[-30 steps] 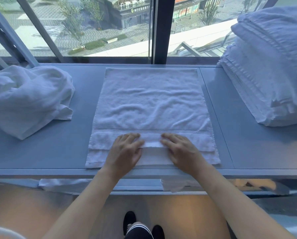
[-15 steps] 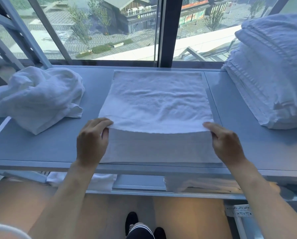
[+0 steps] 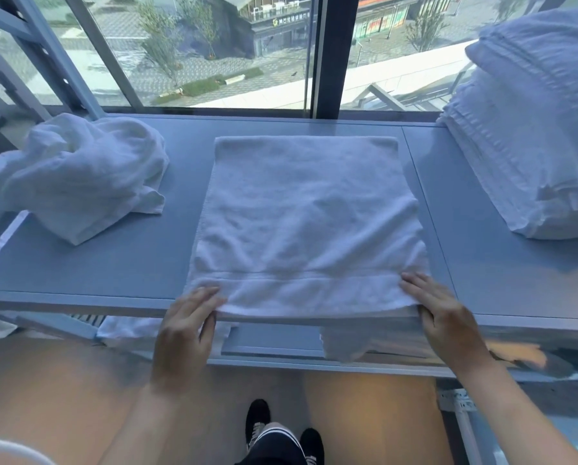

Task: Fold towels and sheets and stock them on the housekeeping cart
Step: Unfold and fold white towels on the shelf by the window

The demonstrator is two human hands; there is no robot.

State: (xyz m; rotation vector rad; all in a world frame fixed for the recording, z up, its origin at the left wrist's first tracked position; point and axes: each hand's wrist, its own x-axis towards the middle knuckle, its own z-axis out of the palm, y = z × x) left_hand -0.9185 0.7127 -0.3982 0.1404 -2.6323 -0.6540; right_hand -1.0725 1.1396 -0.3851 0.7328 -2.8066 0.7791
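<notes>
Towel: the white towel [image 3: 306, 226] lies flat in the middle of your grey shelf top [image 3: 113, 263], folded double, its near edge lined up with the shelf's near rim and its far edge close to the window [image 3: 213, 45]
Left hand: your left hand [image 3: 185, 325] pinches the towel's near left corner, fingers on top of the cloth and thumb just under the edge
Right hand: your right hand [image 3: 443, 317] pinches the near right corner the same way, fingers lying over the top layer, thumb at the edge below
Grip: both hands are closed on the towel, one at each near corner, well apart from each other
Crumpled pile: a heap of unfolded white linen [image 3: 76, 176] sits at the left of the shelf top, apart from the towel
Folded stack: a tall stack of folded white towels [image 3: 529, 129] stands at the far right, near the glass
Lower shelf: bits of white cloth [image 3: 344, 347] hang from the level below the shelf top; you cannot tell what they are
Floor: your dark shoes [image 3: 257, 421] show on the floor below, near the bottom edge of the view
</notes>
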